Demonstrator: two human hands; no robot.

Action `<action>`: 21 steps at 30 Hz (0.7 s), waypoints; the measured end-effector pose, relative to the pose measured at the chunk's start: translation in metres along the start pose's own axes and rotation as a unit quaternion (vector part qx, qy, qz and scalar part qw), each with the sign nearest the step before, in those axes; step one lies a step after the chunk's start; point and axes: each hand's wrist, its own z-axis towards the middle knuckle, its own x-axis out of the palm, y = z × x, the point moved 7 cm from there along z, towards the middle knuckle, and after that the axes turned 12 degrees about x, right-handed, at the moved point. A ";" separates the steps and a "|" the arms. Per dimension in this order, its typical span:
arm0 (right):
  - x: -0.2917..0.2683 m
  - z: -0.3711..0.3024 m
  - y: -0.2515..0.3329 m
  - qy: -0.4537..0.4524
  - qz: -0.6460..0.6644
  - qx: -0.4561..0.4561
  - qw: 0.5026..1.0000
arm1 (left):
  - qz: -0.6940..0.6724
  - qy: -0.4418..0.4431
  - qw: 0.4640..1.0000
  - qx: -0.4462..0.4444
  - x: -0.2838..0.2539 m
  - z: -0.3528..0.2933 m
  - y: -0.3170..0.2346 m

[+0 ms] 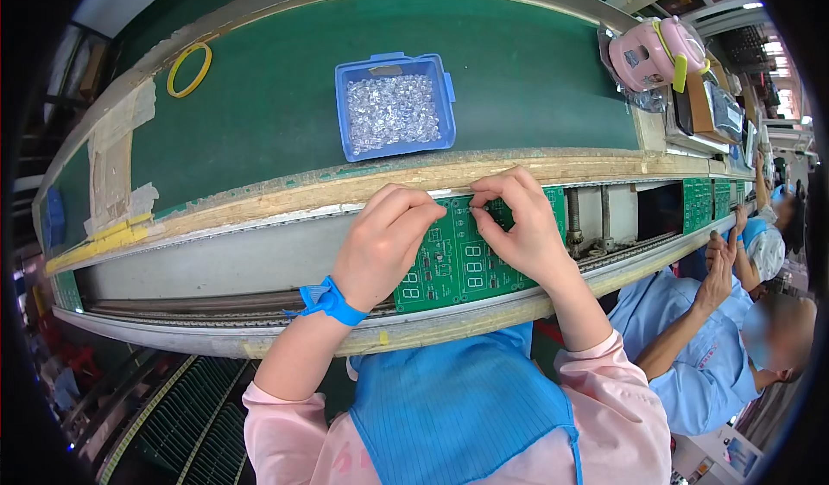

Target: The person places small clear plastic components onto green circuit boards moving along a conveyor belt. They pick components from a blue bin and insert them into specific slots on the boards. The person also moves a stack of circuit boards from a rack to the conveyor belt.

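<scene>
A green circuit board panel with white digit outlines lies across the conveyor rails in front of me. Over its left part, my left hand has thumb and forefinger pinched together near the board's far edge; whatever is between them is too small to make out. My right hand bends over the right part, its thumb and forefinger tips nearly meeting close above the board. Any piece in that pinch cannot be made out either. A blue wrist strap circles my left wrist. Beyond the hands stands a blue bin holding many small clear parts.
A wooden ledge separates the conveyor from the green bench top. A yellow tape ring lies far left, a pink container far right. More green boards sit rightward along the line, where a co-worker in blue works.
</scene>
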 end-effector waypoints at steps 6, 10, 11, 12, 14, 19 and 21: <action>0.001 -0.001 0.003 -0.003 -0.010 -0.018 1.000 | -0.001 0.003 1.000 -0.002 0.001 0.000 -0.001; 0.001 -0.001 0.011 -0.019 -0.052 -0.062 0.997 | -0.017 -0.004 1.000 -0.024 0.000 0.000 0.000; 0.000 -0.001 0.014 -0.027 -0.061 -0.074 0.995 | -0.023 -0.005 0.999 -0.034 0.000 0.000 0.000; 0.000 -0.001 0.017 -0.028 -0.078 -0.082 0.993 | -0.027 -0.008 0.999 -0.039 0.000 0.000 0.001; 0.000 0.000 0.021 -0.031 -0.111 -0.096 0.989 | -0.034 -0.012 0.998 -0.050 0.000 -0.001 0.003; 0.001 0.000 0.032 -0.018 -0.175 -0.138 0.975 | -0.099 -0.032 0.987 -0.125 0.000 -0.003 0.010; 0.004 0.000 0.032 -0.008 -0.186 -0.130 0.974 | -0.134 -0.038 0.978 -0.155 0.002 -0.006 0.014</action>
